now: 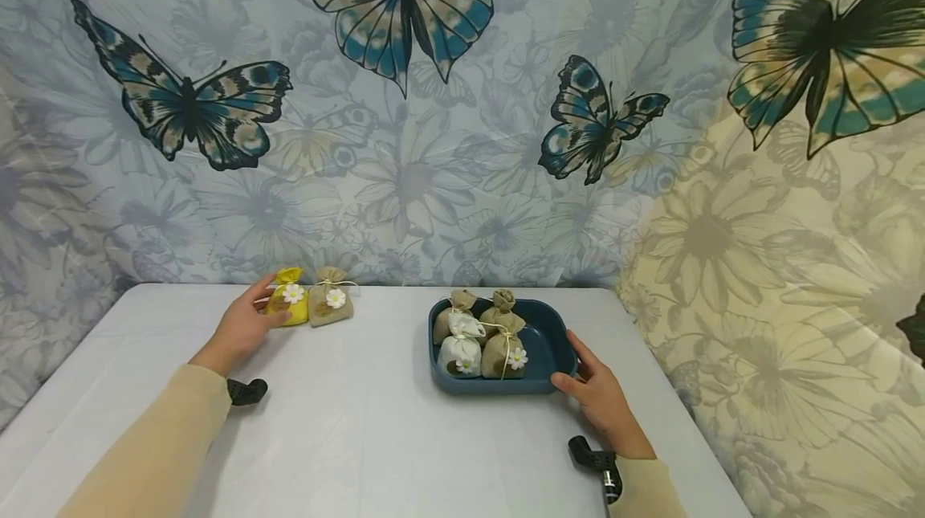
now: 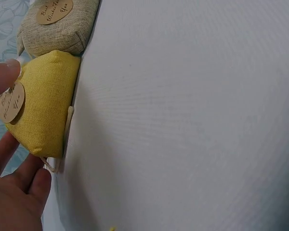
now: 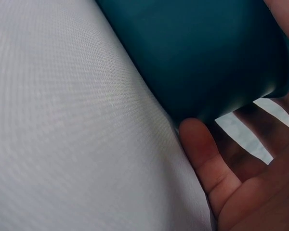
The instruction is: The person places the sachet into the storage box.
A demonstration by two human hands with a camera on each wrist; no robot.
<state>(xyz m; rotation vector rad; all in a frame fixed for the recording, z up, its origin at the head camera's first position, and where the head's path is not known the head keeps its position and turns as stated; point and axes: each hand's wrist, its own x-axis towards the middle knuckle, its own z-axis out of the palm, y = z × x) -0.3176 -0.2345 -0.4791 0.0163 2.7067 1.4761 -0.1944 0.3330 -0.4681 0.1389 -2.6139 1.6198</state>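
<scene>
My left hand (image 1: pixel 242 331) is at a small yellow drawstring pouch (image 1: pixel 297 315), thumb across its front and fingers round its left side. The pouch bears a white flower and a round paper tag (image 2: pixel 12 103) with writing. Right beside it stands a beige pouch (image 1: pixel 343 312) tied with a cord. With thumb at the front rim and fingers round the right end, my right hand (image 1: pixel 601 399) holds a dark blue tray (image 1: pixel 547 345). Inside the tray's left part sit a white pouch (image 1: pixel 453 349), a tan pouch (image 1: pixel 497 348) and two more tan ones behind, partly hidden.
A white cloth covers the table (image 1: pixel 376 438). Behind its far edge hangs a fabric backdrop (image 1: pixel 419 181) printed with butterflies and flowers. Black camera mounts (image 1: pixel 247 392) are worn at both wrists.
</scene>
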